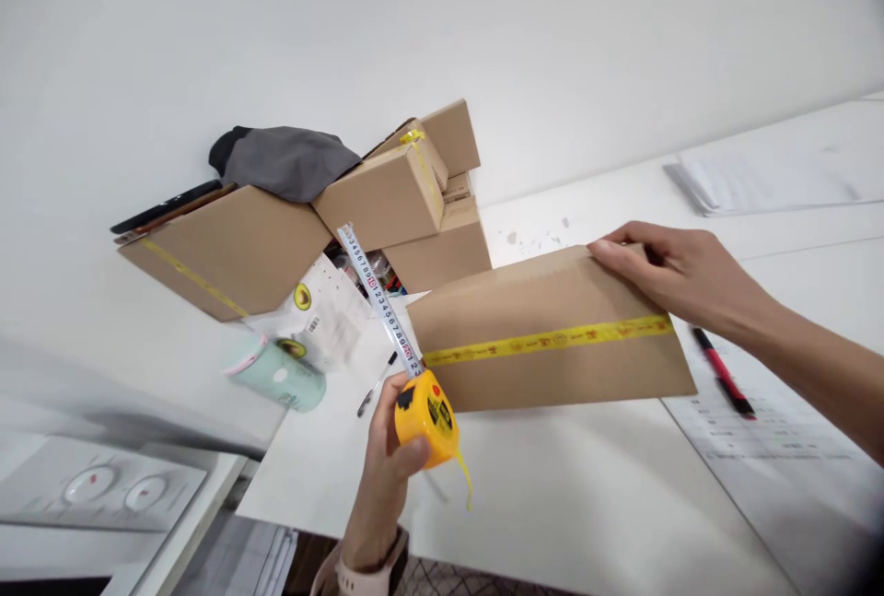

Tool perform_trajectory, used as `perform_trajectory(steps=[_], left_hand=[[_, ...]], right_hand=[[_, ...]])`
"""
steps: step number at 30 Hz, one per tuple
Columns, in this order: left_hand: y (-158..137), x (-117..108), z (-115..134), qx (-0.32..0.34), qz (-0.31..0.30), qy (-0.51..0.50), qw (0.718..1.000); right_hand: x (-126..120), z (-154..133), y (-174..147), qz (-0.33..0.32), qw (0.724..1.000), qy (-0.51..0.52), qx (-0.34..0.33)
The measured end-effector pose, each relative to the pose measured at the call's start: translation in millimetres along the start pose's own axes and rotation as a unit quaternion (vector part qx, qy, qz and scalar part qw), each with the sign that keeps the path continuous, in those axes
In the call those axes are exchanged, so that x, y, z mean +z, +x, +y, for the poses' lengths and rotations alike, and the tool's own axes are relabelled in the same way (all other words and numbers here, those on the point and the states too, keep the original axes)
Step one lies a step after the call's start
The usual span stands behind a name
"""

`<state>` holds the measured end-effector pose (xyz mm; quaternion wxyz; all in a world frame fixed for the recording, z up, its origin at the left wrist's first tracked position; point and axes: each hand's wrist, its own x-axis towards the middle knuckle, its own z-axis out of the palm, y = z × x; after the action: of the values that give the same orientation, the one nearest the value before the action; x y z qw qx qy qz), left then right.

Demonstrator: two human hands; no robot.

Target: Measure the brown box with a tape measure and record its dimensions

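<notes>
1. The left hand point(390, 458), low in the centre of the frame, is closed around a yellow tape measure point(426, 407); its white blade point(377, 297) runs up and left, past the left short edge of the flat cardboard box point(545, 333).
2. The right hand point(673, 269), right of centre, grips the box's upper right corner with fingers curled over the top edge.
3. The box sits mid-frame on the white desk point(587, 495), with a yellow tape strip across its face.
4. Below the box the desk lies bare down to its near edge at lower left.
5. A red pen point(722, 379) lies on a printed sheet point(760, 439) just right of the box.
6. A stack of boxes point(387, 200) crowds the upper left, under a grey cloth point(283, 158).
7. A mint-green cylinder point(280, 373) lies at the desk's left edge.
</notes>
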<state>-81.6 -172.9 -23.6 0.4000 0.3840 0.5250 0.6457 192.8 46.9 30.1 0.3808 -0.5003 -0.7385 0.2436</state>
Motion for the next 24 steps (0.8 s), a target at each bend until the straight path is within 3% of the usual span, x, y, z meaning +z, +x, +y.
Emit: perform_trajectory(steps=[4,8,10,13,16,19,24], left_hand=[[19.6,3.2,3.1,-0.001,-0.012,0.015,1.000],[31.3,8.8,4.6,0.010,-0.021,0.021,1.000],[29.2,16.6,7.2,0.032,-0.003,0.036,0.999],[14.1,35.2,5.4,0.038,0.010,0.067,0.997],[-5.7,57.3,-9.4,-0.034,-0.069,0.037,0.996],[-18.2,76.6,-31.7,-0.134,-0.157,-0.007,0.979],[-22.4,93.3,-55.2,-0.200,-0.188,-0.033,0.961]], right_hand=[[6.7,1.1,32.6,0.005,0.992,-0.121,-0.031],[23.7,-0.7,56.9,0.074,0.960,-0.217,-0.159],[31.7,-8.6,66.2,0.037,0.950,-0.238,-0.196],[41.6,-19.8,76.1,-0.013,0.950,-0.261,-0.169],[47.3,-21.9,80.5,-0.009,0.946,-0.281,-0.160],[48.5,-18.7,81.0,-0.003,0.940,-0.286,-0.184],[45.3,-20.4,79.0,-0.016,0.949,-0.269,-0.164]])
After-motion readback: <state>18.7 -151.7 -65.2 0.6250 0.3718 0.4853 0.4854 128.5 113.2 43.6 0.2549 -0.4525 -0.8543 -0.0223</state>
